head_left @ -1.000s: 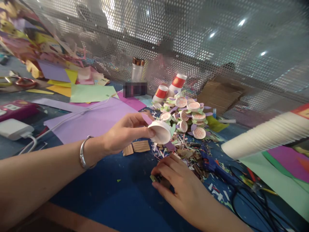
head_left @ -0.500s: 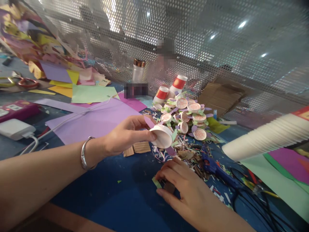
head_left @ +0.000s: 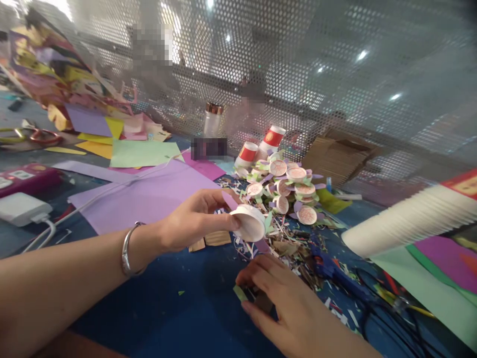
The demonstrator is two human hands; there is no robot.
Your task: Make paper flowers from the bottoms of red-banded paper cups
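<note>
My left hand (head_left: 201,219) pinches a white paper-cup bottom (head_left: 249,224) by its rim, its hollow side facing me. Purple and pale green paper tabs stick out around that rim. Lower and to the right, my right hand (head_left: 276,298) is curled just above the blue tabletop. A small light green paper piece (head_left: 240,292) sits between its thumb and fingertips; the rest of the space under the palm is in shadow. Beyond both hands lies a heap of similar cup bottoms (head_left: 296,173) with paper tabs and red markings.
Paper scraps (head_left: 283,241) surround a blue glue gun (head_left: 328,268) and its black cable. A long stack of paper cups (head_left: 406,214) lies at right. Purple paper (head_left: 145,194), a white charger (head_left: 24,209) and scissors (head_left: 46,136) are left. A perforated metal panel (head_left: 223,64) stands behind.
My view has shifted slightly, so the background sits a little lower. Both hands keep nearly the same pose, and the left still holds the cup bottom.
</note>
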